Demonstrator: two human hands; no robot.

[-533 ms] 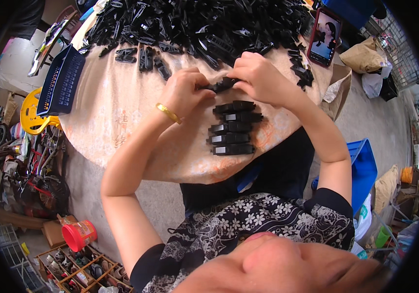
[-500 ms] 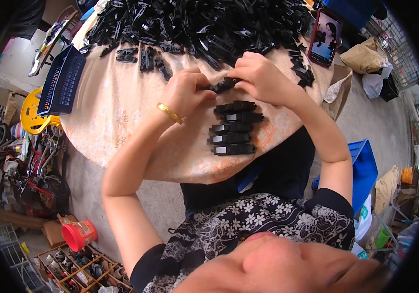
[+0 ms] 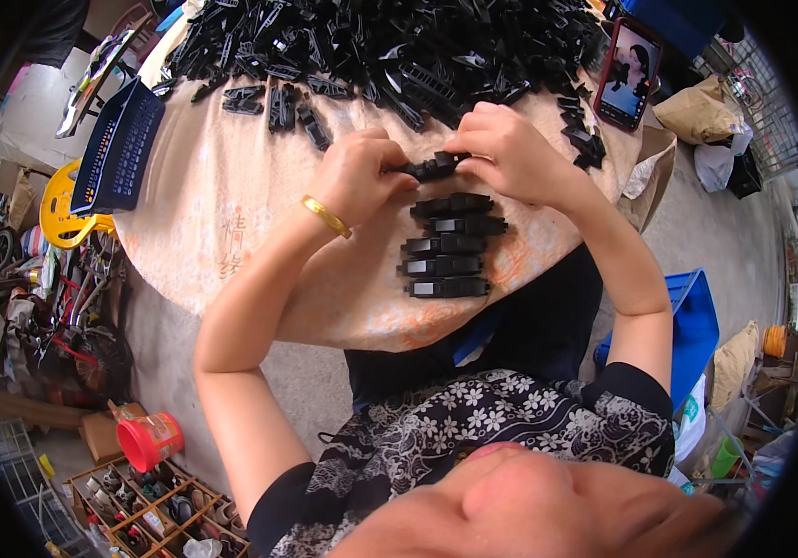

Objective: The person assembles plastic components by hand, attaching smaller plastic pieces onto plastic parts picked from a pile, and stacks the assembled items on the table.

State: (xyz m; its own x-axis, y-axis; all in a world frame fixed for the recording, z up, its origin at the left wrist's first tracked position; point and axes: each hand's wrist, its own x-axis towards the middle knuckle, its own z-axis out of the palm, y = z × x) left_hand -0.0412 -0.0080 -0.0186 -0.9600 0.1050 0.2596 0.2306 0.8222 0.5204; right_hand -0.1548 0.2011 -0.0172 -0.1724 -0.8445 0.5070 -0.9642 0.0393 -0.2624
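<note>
Between my two hands is a small black plastic part (image 3: 436, 166), held just above the cloth or resting on it; I cannot tell which. My left hand (image 3: 360, 177) pinches its left end, and a gold bangle (image 3: 326, 217) circles that wrist. The fingers of my right hand (image 3: 503, 153) close on its right end. Just below, several black plastic pieces (image 3: 448, 245) lie stacked side by side in a neat column toward me. A large heap of loose black plastic parts (image 3: 362, 51) covers the far side of the table.
A patterned peach cloth covers the round table (image 3: 269, 242). At its far right leans a phone (image 3: 628, 74) with a lit screen. A dark blue basket (image 3: 120, 149) stands at the left above a yellow stool (image 3: 66, 209). On the floor are a red bucket (image 3: 149, 442) and a blue crate (image 3: 692, 321).
Both hands keep hold of the black part, which now sits slightly farther right and shows more between the fingers. The column of pieces looks the same.
</note>
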